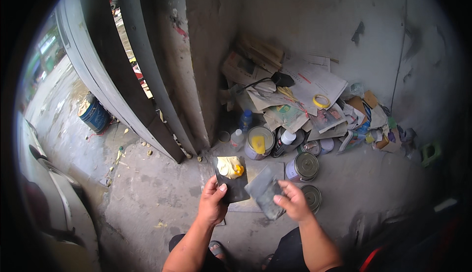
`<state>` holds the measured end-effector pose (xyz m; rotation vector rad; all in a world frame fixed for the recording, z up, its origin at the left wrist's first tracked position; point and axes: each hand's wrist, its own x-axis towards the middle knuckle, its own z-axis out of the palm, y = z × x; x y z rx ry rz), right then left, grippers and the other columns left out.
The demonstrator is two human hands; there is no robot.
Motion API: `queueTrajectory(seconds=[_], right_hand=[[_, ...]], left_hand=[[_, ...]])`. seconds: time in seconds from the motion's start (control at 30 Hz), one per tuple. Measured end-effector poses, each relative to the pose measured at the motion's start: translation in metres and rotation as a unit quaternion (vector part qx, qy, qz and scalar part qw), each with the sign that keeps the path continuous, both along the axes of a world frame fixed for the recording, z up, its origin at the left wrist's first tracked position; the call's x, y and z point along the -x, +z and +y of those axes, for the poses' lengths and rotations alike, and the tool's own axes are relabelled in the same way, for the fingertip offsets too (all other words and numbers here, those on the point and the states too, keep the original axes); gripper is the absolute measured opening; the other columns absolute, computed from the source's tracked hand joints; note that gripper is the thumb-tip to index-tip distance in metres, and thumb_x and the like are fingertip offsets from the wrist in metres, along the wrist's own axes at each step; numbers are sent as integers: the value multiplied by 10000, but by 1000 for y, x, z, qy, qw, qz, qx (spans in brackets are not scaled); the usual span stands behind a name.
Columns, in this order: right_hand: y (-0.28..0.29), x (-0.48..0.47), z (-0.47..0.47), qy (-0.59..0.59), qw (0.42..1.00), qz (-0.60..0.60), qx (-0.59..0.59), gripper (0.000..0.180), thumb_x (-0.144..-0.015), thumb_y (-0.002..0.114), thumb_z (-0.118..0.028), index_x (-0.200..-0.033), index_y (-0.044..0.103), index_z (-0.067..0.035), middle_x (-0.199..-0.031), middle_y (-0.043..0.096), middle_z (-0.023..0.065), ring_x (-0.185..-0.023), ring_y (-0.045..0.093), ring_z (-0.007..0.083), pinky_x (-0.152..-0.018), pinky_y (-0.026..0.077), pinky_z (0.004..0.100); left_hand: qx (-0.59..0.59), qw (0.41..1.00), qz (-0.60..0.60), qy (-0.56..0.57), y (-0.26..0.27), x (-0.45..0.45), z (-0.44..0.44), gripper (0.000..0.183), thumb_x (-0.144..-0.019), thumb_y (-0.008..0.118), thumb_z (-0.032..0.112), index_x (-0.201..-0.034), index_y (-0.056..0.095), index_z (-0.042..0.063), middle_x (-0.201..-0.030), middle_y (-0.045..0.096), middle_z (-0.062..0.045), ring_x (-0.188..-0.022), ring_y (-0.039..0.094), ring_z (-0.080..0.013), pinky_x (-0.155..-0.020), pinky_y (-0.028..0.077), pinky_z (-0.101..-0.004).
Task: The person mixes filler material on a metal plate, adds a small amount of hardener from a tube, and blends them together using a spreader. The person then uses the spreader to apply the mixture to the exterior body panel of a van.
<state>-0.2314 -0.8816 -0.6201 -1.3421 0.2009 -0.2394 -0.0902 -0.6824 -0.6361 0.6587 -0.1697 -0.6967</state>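
My left hand (215, 200) grips a dark flat spreader plate (236, 192) by its left edge, thumb on top. On its far half rests a mound of cream-coloured filler paste (226, 167) with an orange-yellow dab (239, 170) at its right side. Smudged and slightly tilted, a grey flat spreader (264, 192) is pinched at its right edge by my right hand (294, 200). The two plates are close together in the picture; whether they touch I cannot tell. Below them on the floor lies a stained flat board (254, 207), partly hidden.
Lidded metal cans (308, 167) stand beyond and beside my right hand. A can with a yellow spreader (259, 144) on its lid, a spray can (287, 139) and a blue bottle (246, 119) stand ahead. Papers (306, 76) and masking tape (321, 101) lie against the wall.
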Motion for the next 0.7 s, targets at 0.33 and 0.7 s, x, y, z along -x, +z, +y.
queueTrajectory(seconds=[0.33,0.7], right_hand=[[225,-12,59,29,998,54,14,470,-897,586,-2,-1305,352,30,-1113,602,120,-954,568,107,-811,464,261],[508,-45,81,68,986,-151,6,467,-887,598,-29,-1312,408,13,-1229,552,103,-1113,524,144,-970,415,306]], left_hand=[[-52,997,-44,-24,218,31,31,470,-933,568,136,-1372,431,35,-1287,555,-98,-1190,531,-235,-990,445,-420],[-336,863,-370,-71,455,17,123,323,-946,536,37,-1268,543,18,-1124,637,-100,-996,615,-208,-864,479,-309]])
